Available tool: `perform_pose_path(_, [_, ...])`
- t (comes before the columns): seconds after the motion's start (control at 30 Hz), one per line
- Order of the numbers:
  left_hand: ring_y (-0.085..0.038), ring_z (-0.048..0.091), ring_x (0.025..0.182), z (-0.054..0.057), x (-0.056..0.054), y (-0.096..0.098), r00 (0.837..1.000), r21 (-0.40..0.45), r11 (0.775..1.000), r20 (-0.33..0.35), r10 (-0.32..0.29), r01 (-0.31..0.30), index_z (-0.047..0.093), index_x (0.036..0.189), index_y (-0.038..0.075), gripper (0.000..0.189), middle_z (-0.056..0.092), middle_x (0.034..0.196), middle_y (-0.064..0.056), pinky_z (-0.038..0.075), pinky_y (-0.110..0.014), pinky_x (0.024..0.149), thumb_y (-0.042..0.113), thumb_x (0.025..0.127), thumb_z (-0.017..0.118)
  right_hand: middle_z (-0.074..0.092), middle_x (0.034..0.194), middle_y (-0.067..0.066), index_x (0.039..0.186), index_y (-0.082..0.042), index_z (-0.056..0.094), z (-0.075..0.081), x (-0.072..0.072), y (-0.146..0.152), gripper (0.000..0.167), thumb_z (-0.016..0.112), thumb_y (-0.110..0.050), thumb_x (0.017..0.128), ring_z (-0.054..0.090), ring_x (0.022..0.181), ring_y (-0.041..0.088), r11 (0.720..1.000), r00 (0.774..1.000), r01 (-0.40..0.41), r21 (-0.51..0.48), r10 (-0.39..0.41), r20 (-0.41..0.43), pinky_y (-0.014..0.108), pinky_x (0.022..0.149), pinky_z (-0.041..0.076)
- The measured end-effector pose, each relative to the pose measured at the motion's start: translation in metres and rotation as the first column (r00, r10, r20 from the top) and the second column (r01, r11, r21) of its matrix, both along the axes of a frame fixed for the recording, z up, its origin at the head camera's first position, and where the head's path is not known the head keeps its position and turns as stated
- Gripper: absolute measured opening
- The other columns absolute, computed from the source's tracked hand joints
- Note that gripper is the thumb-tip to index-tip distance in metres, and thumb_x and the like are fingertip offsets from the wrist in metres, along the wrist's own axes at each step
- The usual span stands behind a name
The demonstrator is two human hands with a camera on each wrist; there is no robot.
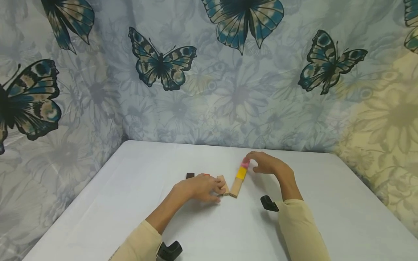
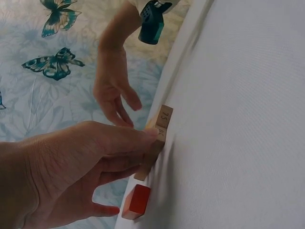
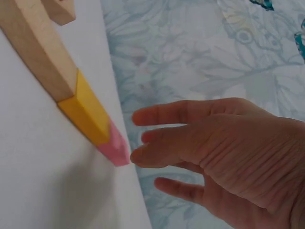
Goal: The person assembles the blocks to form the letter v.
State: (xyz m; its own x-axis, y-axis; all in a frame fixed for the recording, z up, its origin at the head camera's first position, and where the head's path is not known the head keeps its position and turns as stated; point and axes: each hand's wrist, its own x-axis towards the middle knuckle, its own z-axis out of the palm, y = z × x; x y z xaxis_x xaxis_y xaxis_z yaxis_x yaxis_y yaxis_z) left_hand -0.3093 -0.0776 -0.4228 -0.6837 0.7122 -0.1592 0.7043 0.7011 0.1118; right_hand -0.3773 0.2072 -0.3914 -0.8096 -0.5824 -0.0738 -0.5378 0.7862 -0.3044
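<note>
My left hand pinches a plain wooden block, its thumb at the numbered end in the left wrist view. This block slants against a second wooden block, and their near ends meet in a V. From the second block a yellow block and a pink block continue in line toward the back. Beside the pink end is my right hand, fingers extended and gripping nothing; whether a fingertip touches the pink is unclear. An orange-red block lies near my left fingers, mostly hidden in the head view.
A dark block lies left of my left hand. Black wrist-worn devices project from both sleeves. The white table ends at a butterfly-patterned cloth wall along the back and the left.
</note>
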Motion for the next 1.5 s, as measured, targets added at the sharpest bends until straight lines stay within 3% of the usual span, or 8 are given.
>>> perform_pose_path(0.13, [-0.014, 0.059, 0.137, 0.001, -0.001, 0.000, 1.000, -0.006, 1.000, -0.005, -0.009, 0.009, 0.071, 0.137, 0.025, 0.042, 0.067, 0.145, 0.006, 0.044, -0.038, 0.121, 0.044, 0.100, 0.070, 0.069, 0.130, 0.017, 0.125, -0.002, 0.070, 0.006, 0.002, -0.005, 0.038, 0.067, 0.009, 0.089, 0.062, 0.126, 0.040, 0.999, 0.999, -0.044, 0.022, 0.044, 0.005, 0.055, 0.107, 0.054])
perform_pose_path(0.23, [-0.007, 0.063, 0.127, 0.001, -0.001, 0.000, 1.000, -0.011, 1.000, -0.013, -0.024, 0.024, 0.072, 0.136, 0.025, 0.041, 0.070, 0.138, 0.009, 0.043, -0.036, 0.120, 0.043, 0.100, 0.070, 0.070, 0.129, 0.017, 0.123, -0.001, 0.071, 0.006, 0.002, -0.009, 0.037, 0.067, 0.010, 0.088, 0.064, 0.123, 0.039, 0.998, 0.998, -0.056, 0.043, 0.055, 0.020, 0.053, 0.106, 0.055])
perform_pose_path(0.4, [-0.003, 0.062, 0.119, 0.001, -0.002, 0.001, 0.999, -0.018, 0.999, -0.021, -0.046, 0.046, 0.072, 0.136, 0.026, 0.040, 0.070, 0.133, 0.011, 0.042, -0.035, 0.121, 0.043, 0.100, 0.069, 0.068, 0.134, 0.016, 0.120, -0.003, 0.074, 0.004, 0.002, -0.014, 0.035, 0.068, 0.010, 0.088, 0.063, 0.127, 0.037, 0.995, 0.998, -0.032, 0.089, 0.028, 0.049, 0.052, 0.109, 0.054])
perform_pose_path(0.77, [-0.003, 0.057, 0.098, 0.003, -0.002, 0.003, 0.998, 0.004, 0.999, -0.022, -0.051, 0.051, 0.075, 0.131, 0.023, 0.037, 0.073, 0.115, 0.009, 0.049, -0.033, 0.107, 0.042, 0.099, 0.070, 0.067, 0.139, 0.014, 0.118, -0.005, 0.077, 0.003, 0.002, -0.019, 0.031, 0.071, 0.006, 0.089, 0.059, 0.133, 0.038, 0.988, 0.996, -0.004, 0.154, -0.009, 0.086, 0.053, 0.110, 0.053])
perform_pose_path(0.9, [-0.003, 0.060, 0.105, 0.004, -0.001, 0.002, 0.999, 0.009, 0.999, -0.021, -0.050, 0.050, 0.075, 0.131, 0.023, 0.037, 0.074, 0.120, 0.011, 0.048, -0.036, 0.111, 0.041, 0.100, 0.070, 0.067, 0.139, 0.013, 0.118, -0.005, 0.077, 0.002, 0.001, -0.020, 0.031, 0.070, 0.005, 0.090, 0.059, 0.134, 0.038, 0.988, 0.996, 0.003, 0.155, -0.017, 0.089, 0.053, 0.111, 0.052])
perform_pose_path(1.0, [-0.006, 0.063, 0.121, 0.005, 0.000, 0.002, 0.999, 0.014, 0.999, -0.007, -0.039, 0.039, 0.074, 0.133, 0.024, 0.037, 0.074, 0.129, 0.011, 0.045, -0.042, 0.119, 0.041, 0.100, 0.069, 0.066, 0.140, 0.013, 0.119, -0.006, 0.077, 0.002, 0.001, -0.020, 0.032, 0.070, 0.004, 0.090, 0.058, 0.135, 0.038, 0.988, 0.995, 0.017, 0.157, -0.032, 0.096, 0.053, 0.111, 0.052])
perform_pose_path(1.17, [-0.012, 0.053, 0.145, 0.007, 0.001, 0.001, 1.000, 0.014, 1.000, 0.024, -0.021, 0.020, 0.071, 0.137, 0.024, 0.039, 0.061, 0.151, 0.009, 0.035, -0.052, 0.128, 0.040, 0.101, 0.068, 0.066, 0.141, 0.013, 0.120, -0.007, 0.077, 0.000, 0.000, -0.020, 0.032, 0.070, 0.003, 0.090, 0.057, 0.136, 0.038, 0.987, 0.994, 0.026, 0.156, -0.043, 0.105, 0.054, 0.112, 0.051])
perform_pose_path(1.5, [-0.014, 0.048, 0.150, 0.007, 0.001, 0.001, 0.999, 0.019, 1.000, 0.033, -0.011, 0.010, 0.071, 0.136, 0.024, 0.039, 0.053, 0.159, 0.009, 0.033, -0.054, 0.129, 0.040, 0.101, 0.068, 0.065, 0.143, 0.011, 0.119, -0.009, 0.077, 0.000, 0.000, -0.020, 0.031, 0.072, -0.001, 0.089, 0.055, 0.138, 0.038, 0.986, 0.990, 0.049, 0.158, -0.068, 0.120, 0.056, 0.113, 0.049])
